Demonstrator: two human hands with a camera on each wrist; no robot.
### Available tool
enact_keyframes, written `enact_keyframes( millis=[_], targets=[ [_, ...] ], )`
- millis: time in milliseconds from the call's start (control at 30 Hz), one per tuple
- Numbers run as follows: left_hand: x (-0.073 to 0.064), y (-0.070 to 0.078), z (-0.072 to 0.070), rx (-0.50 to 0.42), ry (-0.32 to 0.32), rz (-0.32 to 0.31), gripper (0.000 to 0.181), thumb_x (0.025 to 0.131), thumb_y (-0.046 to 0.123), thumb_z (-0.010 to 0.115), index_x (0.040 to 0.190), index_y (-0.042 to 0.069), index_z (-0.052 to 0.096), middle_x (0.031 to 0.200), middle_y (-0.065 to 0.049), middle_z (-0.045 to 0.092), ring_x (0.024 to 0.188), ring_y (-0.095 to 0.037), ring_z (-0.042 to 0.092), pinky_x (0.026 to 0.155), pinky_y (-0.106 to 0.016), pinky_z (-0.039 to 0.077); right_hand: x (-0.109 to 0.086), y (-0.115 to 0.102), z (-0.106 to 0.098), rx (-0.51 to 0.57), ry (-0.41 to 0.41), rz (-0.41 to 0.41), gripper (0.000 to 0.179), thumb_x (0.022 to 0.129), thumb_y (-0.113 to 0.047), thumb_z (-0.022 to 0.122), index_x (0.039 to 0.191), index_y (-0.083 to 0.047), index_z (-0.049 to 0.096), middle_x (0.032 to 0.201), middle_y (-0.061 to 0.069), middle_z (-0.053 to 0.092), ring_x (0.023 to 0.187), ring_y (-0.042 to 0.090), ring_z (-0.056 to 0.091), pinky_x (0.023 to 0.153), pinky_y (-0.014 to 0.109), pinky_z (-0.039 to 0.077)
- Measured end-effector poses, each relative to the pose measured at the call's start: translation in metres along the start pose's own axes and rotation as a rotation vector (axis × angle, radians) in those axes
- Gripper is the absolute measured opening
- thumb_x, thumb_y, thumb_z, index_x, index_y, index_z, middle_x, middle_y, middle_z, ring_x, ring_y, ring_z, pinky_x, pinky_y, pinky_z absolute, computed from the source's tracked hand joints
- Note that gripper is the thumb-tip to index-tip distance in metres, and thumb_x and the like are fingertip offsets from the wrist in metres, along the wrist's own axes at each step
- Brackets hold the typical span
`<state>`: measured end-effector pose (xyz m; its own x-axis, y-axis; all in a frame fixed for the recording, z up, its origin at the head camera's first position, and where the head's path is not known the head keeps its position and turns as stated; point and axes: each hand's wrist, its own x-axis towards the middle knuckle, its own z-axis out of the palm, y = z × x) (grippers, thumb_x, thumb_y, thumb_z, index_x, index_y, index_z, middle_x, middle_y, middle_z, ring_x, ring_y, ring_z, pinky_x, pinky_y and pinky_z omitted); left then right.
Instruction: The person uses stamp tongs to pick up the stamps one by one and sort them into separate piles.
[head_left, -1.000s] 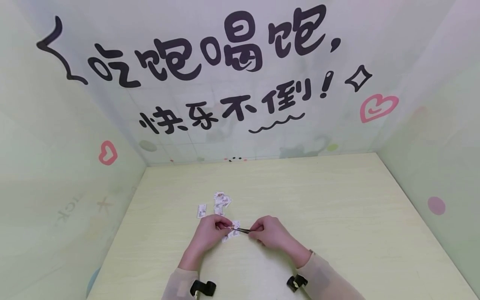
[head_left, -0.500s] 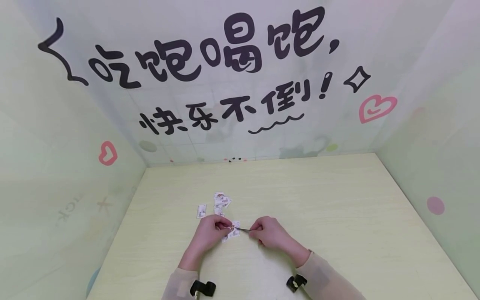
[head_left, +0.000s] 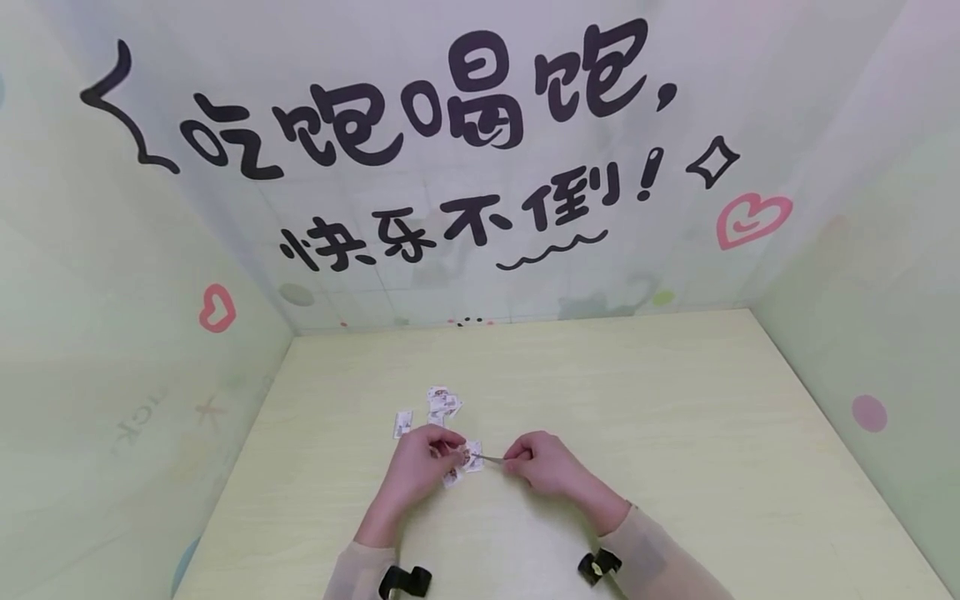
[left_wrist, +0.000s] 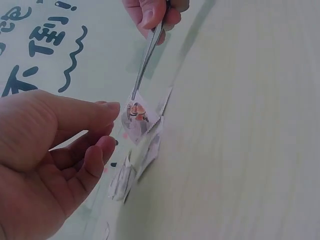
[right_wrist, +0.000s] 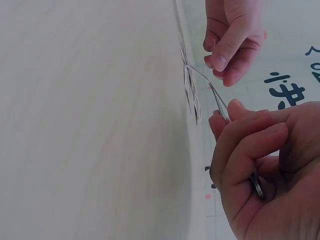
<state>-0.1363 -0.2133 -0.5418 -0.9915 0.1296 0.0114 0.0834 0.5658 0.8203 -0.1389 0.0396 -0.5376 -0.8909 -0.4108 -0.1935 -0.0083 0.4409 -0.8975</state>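
My right hand (head_left: pixel 546 463) grips a pair of metal tweezers (left_wrist: pixel 148 62) angled left and down. The tweezer tips meet a small white stamp (left_wrist: pixel 136 120) with a jagged edge and an orange print. My left hand (left_wrist: pixel 55 140) is beside that stamp, its fingers loosely bent and its fingertips just short of it; nothing shows between them. More stamps (left_wrist: pixel 145 157) lie overlapping on the table below. In the head view, the left fingers partly cover this small pile (head_left: pixel 476 460).
Farther back on the pale wooden table (head_left: pixel 637 400) lies another cluster of stamps (head_left: pixel 444 403). A single stamp (head_left: pixel 402 424) is left of it. Pale printed walls (head_left: pixel 480 275) enclose the table at the back and sides.
The right hand has shifted slightly to the right with the tweezers. The left fingers have drawn back a little, and more of the stamp's print shows at the tweezer tips.
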Motion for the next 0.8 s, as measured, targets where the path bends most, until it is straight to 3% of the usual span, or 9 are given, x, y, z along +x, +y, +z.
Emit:
enact_keyframes(
  millis=[200, 400, 600, 800],
  targets=[
    [-0.002, 0.016, 0.000, -0.017, 0.041, 0.101, 0.018, 0.087, -0.003, 0.085, 0.098, 0.012, 0.082, 0.088, 0.006, 0.070, 0.079, -0.013, 0.063, 0.069, -0.027, 0.054, -0.004, 0.003, -0.025, 0.072, -0.049, 0.006, 0.010, 0.100, -0.008, 0.071, 0.104, 0.001, 0.075, 0.080, 0.009, 0.066, 0.060, 0.012, 0.050, 0.057, 0.025, 0.041],
    [0.000, 0.031, 0.010, -0.002, 0.022, 0.182, 0.019, 0.087, -0.002, 0.085, 0.098, 0.013, 0.083, 0.092, 0.002, 0.075, 0.081, -0.012, 0.064, 0.069, -0.026, 0.054, -0.007, 0.014, -0.058, 0.135, -0.138, -0.012, 0.012, 0.099, -0.003, 0.070, 0.105, 0.006, 0.074, 0.080, 0.008, 0.066, 0.061, 0.013, 0.049, 0.056, 0.025, 0.039],
    [0.011, 0.044, 0.036, 0.021, -0.060, 0.243, 0.017, 0.088, -0.003, 0.084, 0.099, 0.010, 0.083, 0.093, 0.002, 0.075, 0.081, -0.012, 0.065, 0.069, -0.026, 0.054, -0.011, 0.027, -0.093, 0.048, -0.180, 0.011, 0.008, 0.098, -0.004, 0.073, 0.102, 0.002, 0.075, 0.075, 0.007, 0.063, 0.059, 0.013, 0.049, 0.057, 0.026, 0.039],
    [0.024, 0.054, 0.069, 0.071, -0.184, 0.251, 0.016, 0.088, -0.002, 0.083, 0.099, 0.009, 0.083, 0.091, 0.004, 0.073, 0.081, -0.008, 0.064, 0.073, -0.025, 0.054, -0.009, 0.040, -0.117, -0.058, -0.207, 0.016, 0.003, 0.096, -0.001, 0.073, 0.097, 0.000, 0.076, 0.069, -0.001, 0.057, 0.058, 0.011, 0.047, 0.057, 0.025, 0.039]
  ],
)
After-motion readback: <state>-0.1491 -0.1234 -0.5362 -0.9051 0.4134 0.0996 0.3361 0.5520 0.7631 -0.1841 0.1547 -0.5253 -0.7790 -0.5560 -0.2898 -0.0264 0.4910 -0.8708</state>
